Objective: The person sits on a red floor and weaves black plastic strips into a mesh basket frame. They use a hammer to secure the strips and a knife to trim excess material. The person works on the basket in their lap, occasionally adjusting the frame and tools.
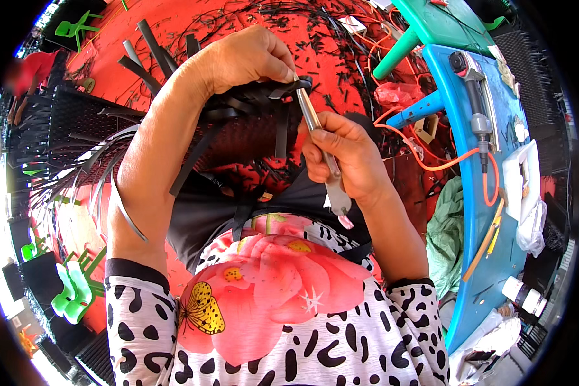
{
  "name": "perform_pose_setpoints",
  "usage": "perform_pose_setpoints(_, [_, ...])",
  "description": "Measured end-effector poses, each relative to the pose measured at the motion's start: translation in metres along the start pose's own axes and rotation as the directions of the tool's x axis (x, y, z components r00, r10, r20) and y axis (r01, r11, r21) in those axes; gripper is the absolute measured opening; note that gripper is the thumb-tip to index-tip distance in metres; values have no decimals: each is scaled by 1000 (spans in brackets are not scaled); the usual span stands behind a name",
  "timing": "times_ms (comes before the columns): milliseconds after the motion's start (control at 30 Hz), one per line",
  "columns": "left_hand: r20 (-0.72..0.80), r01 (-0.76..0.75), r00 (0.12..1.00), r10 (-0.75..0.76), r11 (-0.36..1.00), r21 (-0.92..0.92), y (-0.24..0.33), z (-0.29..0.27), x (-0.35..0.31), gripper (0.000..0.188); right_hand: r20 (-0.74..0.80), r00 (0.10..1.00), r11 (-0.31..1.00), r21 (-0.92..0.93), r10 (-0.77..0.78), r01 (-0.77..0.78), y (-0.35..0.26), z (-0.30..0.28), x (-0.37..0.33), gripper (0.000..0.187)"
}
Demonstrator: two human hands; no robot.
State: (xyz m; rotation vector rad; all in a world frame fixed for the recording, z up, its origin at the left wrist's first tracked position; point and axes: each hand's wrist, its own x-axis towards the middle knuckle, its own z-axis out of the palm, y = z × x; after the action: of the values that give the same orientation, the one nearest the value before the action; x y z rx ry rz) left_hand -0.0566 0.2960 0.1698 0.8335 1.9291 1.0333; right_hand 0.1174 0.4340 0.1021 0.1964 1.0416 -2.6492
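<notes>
In the upper middle my left hand is closed, its fingertips pinching a black flat strip at the edge of a dark woven piece. My right hand grips a slim metal hand tool. The tool's narrow end points up and meets the strip beside my left fingertips. Its wider, rounded end hangs below my right hand, with a small pink bit at its tip. Loose black strips stick out from the woven piece, which lies over my lap. My left hand and forearm hide part of it.
To the right, a blue table carries a grey power tool with an orange hose. A green table stands beyond it. Strip scraps litter the red floor. At left are green plastic chairs and dark woven pieces.
</notes>
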Motion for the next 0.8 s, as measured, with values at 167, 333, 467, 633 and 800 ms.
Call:
perform_pose_setpoints(167, [-1, -18, 1000, 18, 999, 27, -1, -4, -1, 14, 13, 1000, 1000, 9, 24, -24, 5, -6, -7, 15])
perform_pose_setpoints(333, [-14, -58, 998, 60, 993, 98, -5, -4, 6, 16, -142, 982, 955, -287, -121, 76, 6, -34, -33, 16])
perform_pose_setpoints(467, [-17, -112, 993, 117, 976, 189, -10, -9, 0, 22, -388, 726, 527, -849, -568, -42, -32, -89, -108, 17])
perform_pose_setpoints(633, [-45, 41, 998, -43, 999, -32, -2, -2, 3, 17, -281, 279, 46, -774, -918, -631, -94, -197, -251, 15])
perform_pose_setpoints(800, [-14, -101, 995, 103, 991, 92, -12, -8, 7, 17, -126, 326, -222, -505, -937, -834, -124, -293, -377, 27])
